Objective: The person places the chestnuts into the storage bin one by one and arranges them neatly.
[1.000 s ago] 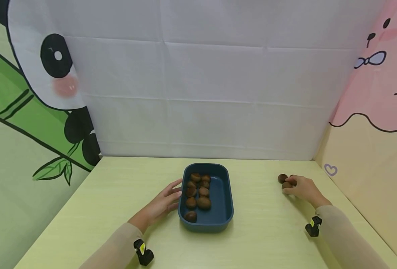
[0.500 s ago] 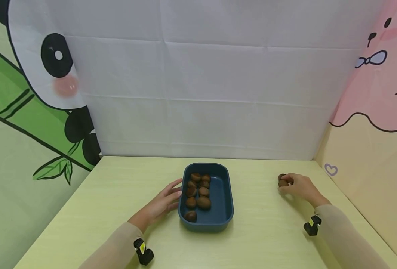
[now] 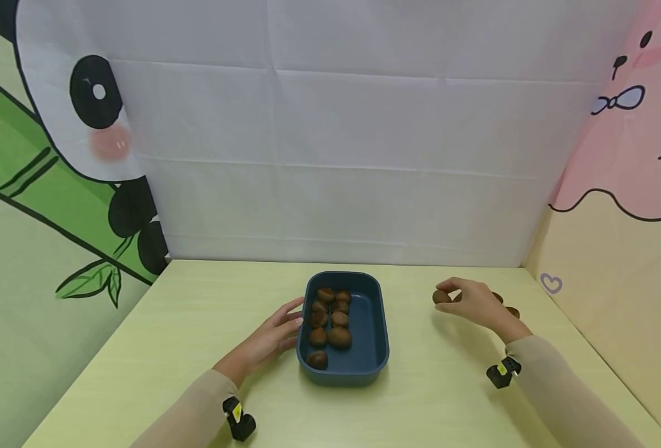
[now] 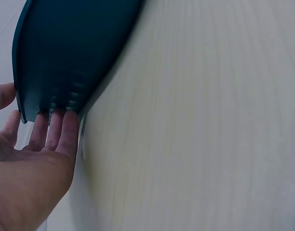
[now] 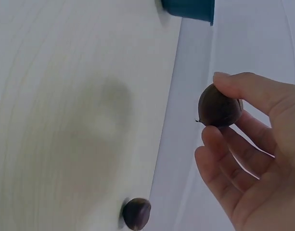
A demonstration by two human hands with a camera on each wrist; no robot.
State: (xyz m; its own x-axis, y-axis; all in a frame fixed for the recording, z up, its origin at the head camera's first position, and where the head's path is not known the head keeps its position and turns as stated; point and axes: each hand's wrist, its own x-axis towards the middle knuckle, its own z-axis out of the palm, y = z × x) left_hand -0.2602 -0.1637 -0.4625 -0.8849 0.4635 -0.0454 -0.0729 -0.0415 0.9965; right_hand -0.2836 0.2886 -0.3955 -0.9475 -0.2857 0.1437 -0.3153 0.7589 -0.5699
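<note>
Between thumb and fingertips my right hand [image 3: 478, 306] pinches a brown chestnut [image 3: 441, 297], raised over the table right of the box. The right wrist view shows that chestnut [image 5: 218, 107] large and dark, its pointed tip facing left. Two more chestnuts [image 3: 512, 312] show just behind the hand, partly covered by it. My left hand [image 3: 271, 336] rests its extended fingertips against the left wall of a dark blue box [image 3: 371, 336]. Several chestnuts [image 3: 339, 338] lie inside, in two rough rows along the box's left half. The left wrist view has the fingers [image 4: 55, 129] at the box's side.
The pale yellow table [image 3: 420, 398] carries the box near its middle. A white cloth backdrop [image 3: 353, 162] stands at the table's far edge, with printed cartoon panels left and right. Each wrist wears a small black camera [image 3: 238, 420].
My right hand has gathered up one chestnut and moved left and upward with it, uncovering the two others behind. My left hand and the box stay in place.
</note>
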